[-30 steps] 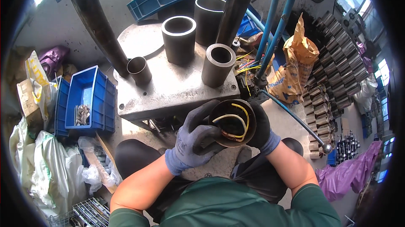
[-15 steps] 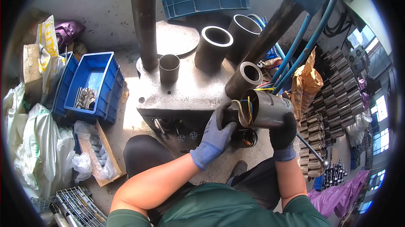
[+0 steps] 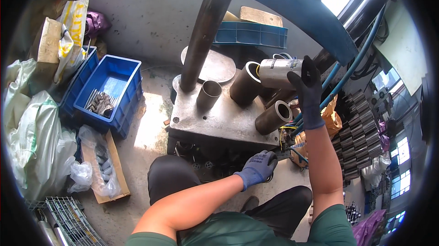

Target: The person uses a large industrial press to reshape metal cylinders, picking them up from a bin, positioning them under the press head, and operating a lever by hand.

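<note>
Raised over the back right of the steel press table (image 3: 215, 120) is a silvery metal cylinder with wires (image 3: 280, 73) at its left end. My gloved right hand (image 3: 308, 90) grips its right end, and it lies about level. Its left end overlaps a thick-walled dark tube (image 3: 244, 86) in the picture; I cannot tell whether they touch. Below the table's front edge, my gloved left hand (image 3: 259, 168) has its fingers curled. What they hold, if anything, is hidden. A short thick tube (image 3: 273, 118) and a thinner tube (image 3: 209, 96) also stand on the table.
A blue press frame (image 3: 292, 10) and dark column (image 3: 206, 35) rise around the table. Blue hoses (image 3: 361, 58) hang at right, near stacked metal cylinders (image 3: 354, 131). Blue bins (image 3: 109, 92), white sacks (image 3: 43, 140) and a cardboard box (image 3: 116, 168) are at left.
My right hand has lifted the metal cylinder up and away over the table. My left hand has left the cylinder's wired end and moved down and right. The view has shifted.
</note>
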`<state>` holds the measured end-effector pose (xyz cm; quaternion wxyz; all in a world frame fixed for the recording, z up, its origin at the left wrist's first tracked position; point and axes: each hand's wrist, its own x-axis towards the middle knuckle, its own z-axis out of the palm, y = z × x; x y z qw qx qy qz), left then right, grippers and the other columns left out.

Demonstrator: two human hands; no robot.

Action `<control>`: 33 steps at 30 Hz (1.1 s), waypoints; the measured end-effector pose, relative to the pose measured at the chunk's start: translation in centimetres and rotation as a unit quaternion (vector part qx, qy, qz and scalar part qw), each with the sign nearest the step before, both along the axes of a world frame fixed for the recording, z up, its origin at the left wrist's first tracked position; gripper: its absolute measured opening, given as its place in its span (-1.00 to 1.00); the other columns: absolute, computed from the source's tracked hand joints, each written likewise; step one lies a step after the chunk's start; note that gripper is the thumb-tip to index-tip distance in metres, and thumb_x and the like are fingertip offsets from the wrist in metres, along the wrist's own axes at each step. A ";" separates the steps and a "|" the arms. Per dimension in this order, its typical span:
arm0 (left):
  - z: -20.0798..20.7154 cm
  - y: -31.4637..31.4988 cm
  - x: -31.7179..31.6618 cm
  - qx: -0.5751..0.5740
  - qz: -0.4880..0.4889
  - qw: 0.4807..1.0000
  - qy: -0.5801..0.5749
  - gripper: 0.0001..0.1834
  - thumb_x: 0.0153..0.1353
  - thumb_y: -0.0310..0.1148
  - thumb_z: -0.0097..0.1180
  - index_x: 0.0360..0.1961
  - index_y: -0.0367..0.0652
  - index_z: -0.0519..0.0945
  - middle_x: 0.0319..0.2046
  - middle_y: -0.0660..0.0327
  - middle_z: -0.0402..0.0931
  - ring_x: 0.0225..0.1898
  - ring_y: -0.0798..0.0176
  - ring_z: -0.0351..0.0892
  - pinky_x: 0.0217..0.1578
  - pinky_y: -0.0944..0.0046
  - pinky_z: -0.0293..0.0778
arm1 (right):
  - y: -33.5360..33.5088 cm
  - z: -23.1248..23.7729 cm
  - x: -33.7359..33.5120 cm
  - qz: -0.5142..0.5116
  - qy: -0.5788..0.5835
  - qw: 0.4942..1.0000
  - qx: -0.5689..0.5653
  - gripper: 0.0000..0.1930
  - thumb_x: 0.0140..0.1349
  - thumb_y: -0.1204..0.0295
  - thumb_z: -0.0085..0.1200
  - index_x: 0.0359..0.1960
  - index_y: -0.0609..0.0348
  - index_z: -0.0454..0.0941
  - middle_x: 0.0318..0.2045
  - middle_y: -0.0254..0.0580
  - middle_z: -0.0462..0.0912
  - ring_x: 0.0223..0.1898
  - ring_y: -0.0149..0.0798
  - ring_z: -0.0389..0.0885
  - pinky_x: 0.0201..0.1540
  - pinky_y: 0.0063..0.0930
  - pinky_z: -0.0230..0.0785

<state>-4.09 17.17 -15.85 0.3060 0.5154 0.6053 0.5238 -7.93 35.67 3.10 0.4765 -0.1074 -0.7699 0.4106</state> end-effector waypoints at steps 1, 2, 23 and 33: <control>0.0 0.1 0.0 -0.004 -0.004 1.000 0.004 -0.64 0.38 -0.16 0.02 0.02 -0.18 0.57 -0.06 -0.07 0.52 0.02 -0.17 0.54 0.07 -0.02 0.46 | 0.8 0.3 -1.0 -0.013 -0.030 0.999 0.027 -0.19 0.06 0.43 0.50 0.34 0.35 0.35 0.18 0.00 0.54 0.19 -0.19 0.54 0.28 -0.33 0.41; -0.1 0.2 -0.2 -0.010 -0.007 1.000 0.009 -0.64 0.38 -0.15 0.02 0.02 -0.18 0.57 -0.06 -0.07 0.53 0.02 -0.16 0.54 0.06 -0.02 0.46 | 1.5 0.5 -2.0 -0.024 -0.059 0.996 0.054 -0.21 0.06 0.45 0.50 0.33 0.39 0.35 0.19 0.02 0.54 0.20 -0.19 0.54 0.31 -0.33 0.39; 0.7 0.0 0.3 -0.021 -0.058 0.997 0.049 -0.52 0.42 -0.04 -0.04 0.16 -0.17 0.51 0.05 -0.09 0.56 0.12 -0.12 0.54 0.15 -0.04 0.44 | 1.6 6.6 -11.5 -0.141 -0.468 0.817 0.306 -0.23 0.09 -0.17 0.23 0.20 0.17 0.60 0.16 0.17 0.60 0.21 0.11 0.57 0.30 -0.15 0.37; 0.2 -0.1 1.2 -0.030 -0.073 0.995 0.066 -0.50 0.41 0.00 -0.02 0.15 -0.14 0.52 0.08 -0.08 0.53 0.12 -0.11 0.55 0.15 -0.03 0.45 | 4.1 5.4 -11.8 -0.089 -0.429 0.872 0.218 -0.03 0.03 -0.13 0.31 0.37 0.31 0.37 0.30 0.15 0.48 0.37 0.04 0.42 0.44 -0.23 0.21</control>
